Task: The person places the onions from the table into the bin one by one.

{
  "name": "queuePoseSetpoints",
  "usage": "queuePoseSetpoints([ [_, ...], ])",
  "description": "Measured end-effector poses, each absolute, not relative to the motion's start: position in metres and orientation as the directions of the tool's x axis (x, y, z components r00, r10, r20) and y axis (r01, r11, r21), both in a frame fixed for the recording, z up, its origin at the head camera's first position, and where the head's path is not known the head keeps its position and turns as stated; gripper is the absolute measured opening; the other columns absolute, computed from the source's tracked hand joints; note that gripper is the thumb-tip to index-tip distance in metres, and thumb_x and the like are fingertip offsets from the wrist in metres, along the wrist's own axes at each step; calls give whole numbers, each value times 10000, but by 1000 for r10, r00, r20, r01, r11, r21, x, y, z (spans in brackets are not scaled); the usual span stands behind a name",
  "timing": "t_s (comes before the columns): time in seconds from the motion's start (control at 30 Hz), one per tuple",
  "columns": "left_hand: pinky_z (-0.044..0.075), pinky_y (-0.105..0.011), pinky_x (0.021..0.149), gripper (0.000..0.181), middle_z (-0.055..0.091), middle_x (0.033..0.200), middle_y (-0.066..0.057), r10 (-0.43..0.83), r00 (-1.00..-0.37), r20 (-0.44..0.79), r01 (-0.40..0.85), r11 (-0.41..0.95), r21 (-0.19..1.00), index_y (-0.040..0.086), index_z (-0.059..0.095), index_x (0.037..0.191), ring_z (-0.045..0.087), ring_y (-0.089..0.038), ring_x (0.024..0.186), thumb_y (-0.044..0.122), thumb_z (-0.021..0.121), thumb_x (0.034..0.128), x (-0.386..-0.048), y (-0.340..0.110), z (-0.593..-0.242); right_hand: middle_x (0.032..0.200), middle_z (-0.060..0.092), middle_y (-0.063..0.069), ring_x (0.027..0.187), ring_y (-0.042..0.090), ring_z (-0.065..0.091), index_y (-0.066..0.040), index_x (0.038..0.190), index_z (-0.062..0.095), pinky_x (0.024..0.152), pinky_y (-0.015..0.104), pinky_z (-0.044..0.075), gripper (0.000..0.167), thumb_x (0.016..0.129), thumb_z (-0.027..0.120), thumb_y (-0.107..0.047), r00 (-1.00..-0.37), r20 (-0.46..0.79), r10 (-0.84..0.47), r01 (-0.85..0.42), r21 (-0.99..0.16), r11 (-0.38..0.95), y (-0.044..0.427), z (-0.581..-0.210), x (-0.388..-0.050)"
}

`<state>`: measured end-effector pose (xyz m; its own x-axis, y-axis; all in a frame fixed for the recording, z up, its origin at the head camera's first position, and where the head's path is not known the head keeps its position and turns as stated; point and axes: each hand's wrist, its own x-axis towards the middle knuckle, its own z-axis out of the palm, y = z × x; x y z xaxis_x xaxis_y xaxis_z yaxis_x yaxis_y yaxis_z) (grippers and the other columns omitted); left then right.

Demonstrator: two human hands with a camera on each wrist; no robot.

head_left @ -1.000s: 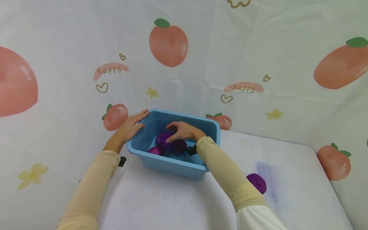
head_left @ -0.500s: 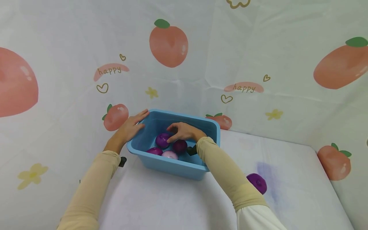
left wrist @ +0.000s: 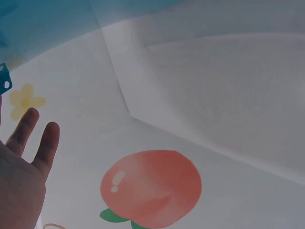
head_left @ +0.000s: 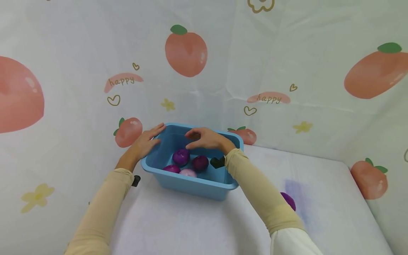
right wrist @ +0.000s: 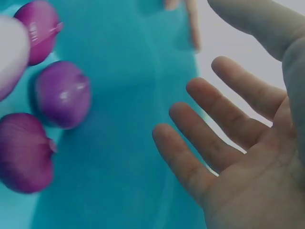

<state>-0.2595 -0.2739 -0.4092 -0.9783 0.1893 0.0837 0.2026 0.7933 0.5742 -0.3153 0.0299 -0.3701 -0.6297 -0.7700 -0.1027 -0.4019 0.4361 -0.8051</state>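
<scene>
Inside the blue plastic bin [head_left: 194,187] several purple onions lie on the floor toward the left. One onion [head_left: 181,157] sits near the bin's left end, a darker onion [head_left: 200,163] is beside it, and a paler onion [head_left: 188,173] is by the front wall. My right hand [head_left: 207,139] hovers over the bin with its fingers spread and apart from the onions; the right wrist view shows an unoccupied palm. My left hand [head_left: 141,145] rests on the left rim, fingers straight. Part of it shows in the left wrist view.
Another purple onion [head_left: 290,202] lies on the white-covered table [head_left: 178,226] at the right, partly hidden by my right sleeve. A fruit-printed cloth [head_left: 210,95] hangs behind the bin.
My right hand has risen away from the onions and moved slightly right, holding nothing. The pale onion came into sight by the front wall. My left hand stays at the rim.
</scene>
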Motion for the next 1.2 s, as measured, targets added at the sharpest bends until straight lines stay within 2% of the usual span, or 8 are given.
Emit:
queuePoseSetpoints([
  [0.17, 248, -707, 1208, 592, 231, 1714, 48, 195, -977, 87, 209, 790, 576, 288, 298, 1614, 218, -383, 1585, 241, 413, 1036, -260, -275, -409, 1439, 607, 104, 1368, 281, 558, -89, 1398, 578, 1132, 437, 492, 553, 913, 756, -287, -653, 14, -758, -449, -813, 372, 59, -349, -305],
  [0.3, 259, -717, 1196, 593, 233, 1714, 33, 190, -978, 80, 201, 795, 573, 279, 296, 1616, 223, -400, 1580, 247, 415, 1035, -259, -276, -408, 1424, 603, 152, 1348, 323, 561, -88, 1376, 595, 1116, 461, 504, 539, 902, 772, -272, -673, 53, -737, -456, -815, 357, 89, -338, -297],
  [0.5, 272, -743, 1170, 601, 226, 1718, 0, 172, -982, 78, 186, 804, 564, 257, 289, 1620, 224, -435, 1570, 247, 419, 1033, -254, -281, -409, 1429, 609, 107, 1329, 328, 584, -182, 1379, 591, 1104, 498, 507, 551, 889, 779, -347, -728, 77, -681, -491, -752, 440, 133, -327, -286],
  [0.6, 250, -749, 1176, 601, 227, 1717, 1, 164, -983, 80, 181, 805, 565, 258, 292, 1620, 215, -438, 1571, 246, 423, 1033, -252, -282, -410, 1428, 614, 94, 1284, 339, 616, -192, 1379, 594, 1066, 510, 532, 561, 884, 781, -377, -767, 69, -637, -475, -729, 493, 155, -325, -279],
  [0.7, 222, -743, 1193, 596, 219, 1719, 19, 165, -984, 72, 176, 799, 574, 265, 287, 1621, 197, -432, 1578, 245, 409, 1038, -252, -282, -413, 1424, 615, 77, 1237, 335, 637, -213, 1380, 596, 1012, 504, 561, 549, 888, 780, -373, -796, 51, -603, -452, -713, 536, 179, -329, -273],
  [0.97, 210, -734, 1203, 595, 201, 1723, 52, 172, -983, 58, 174, 798, 577, 286, 270, 1624, 178, -415, 1588, 248, 386, 1042, -254, -279, -415, 1348, 655, 80, 1249, 311, 621, -123, 1348, 610, 1026, 495, 551, 525, 898, 778, -336, -834, 74, -546, -471, -611, 636, 251, -355, -251],
  [1.2, 222, -712, 1214, 599, 207, 1720, 55, 194, -978, 80, 204, 787, 582, 282, 280, 1620, 187, -389, 1592, 236, 399, 1034, -258, -276, -410, 1334, 669, 99, 1205, 323, 646, -147, 1337, 619, 954, 321, 578, 545, 879, 789, -388, -890, -19, -456, -351, -611, 710, 299, -389, -225],
])
